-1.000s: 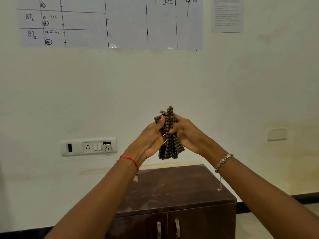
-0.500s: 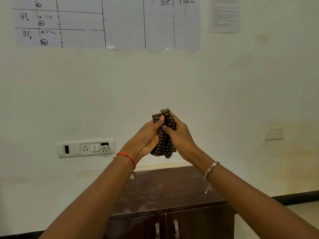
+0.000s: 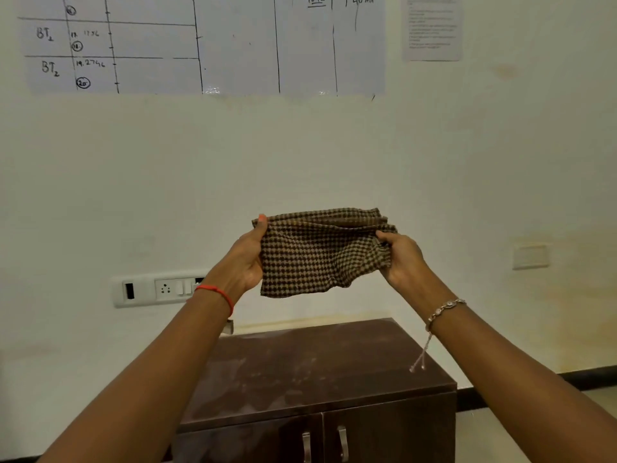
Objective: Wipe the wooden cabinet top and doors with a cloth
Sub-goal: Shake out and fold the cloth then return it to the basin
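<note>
A brown checked cloth (image 3: 314, 253) is stretched out in the air between my hands, well above the cabinet. My left hand (image 3: 245, 262) grips its left edge, thumb up over the top corner. My right hand (image 3: 402, 260) pinches the bunched right edge. Below stands the dark wooden cabinet (image 3: 310, 372), its top marked with pale dusty smears. Its two doors (image 3: 387, 432) are closed, with two metal handles (image 3: 324, 446) side by side at the middle.
The cabinet stands against a pale wall. A switch and socket panel (image 3: 157, 289) is on the wall to the left, a blank plate (image 3: 531, 256) to the right. Paper charts (image 3: 207, 45) hang above. Tiled floor (image 3: 597, 419) shows at the right.
The cloth was bunched up between both hands held close together. My hands have moved apart and the cloth is now spread open between them.
</note>
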